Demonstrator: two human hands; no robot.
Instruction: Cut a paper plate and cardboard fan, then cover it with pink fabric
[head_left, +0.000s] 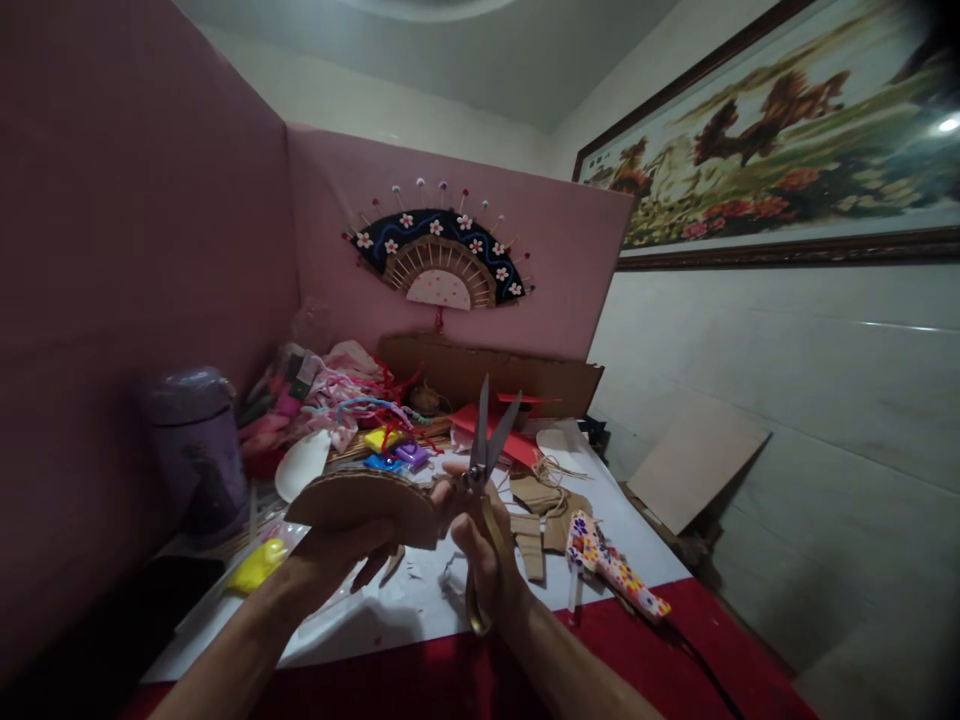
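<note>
A half-round piece of brown corrugated cardboard [360, 503] is gripped in my left hand [341, 560], its curved edge facing up. My right hand [491, 560] is closed around a pair of scissors [480, 465] with gold-coloured handles. The scissor blades point upward and stand apart, just right of the cardboard. Fingers of the right hand reach close to the cardboard's right end; whether they touch it I cannot tell. Under the hands lie small scraps on white paper [420, 610].
A patterned glue gun [611, 570] with a cord lies at right, beside cardboard offcuts [529, 545]. Yellow [257, 567] and purple [411, 456] clay packs, pipe cleaners and red paper [499, 435] lie around. A purple canister [196, 450] stands left; a decorated fan [439, 255] hangs behind.
</note>
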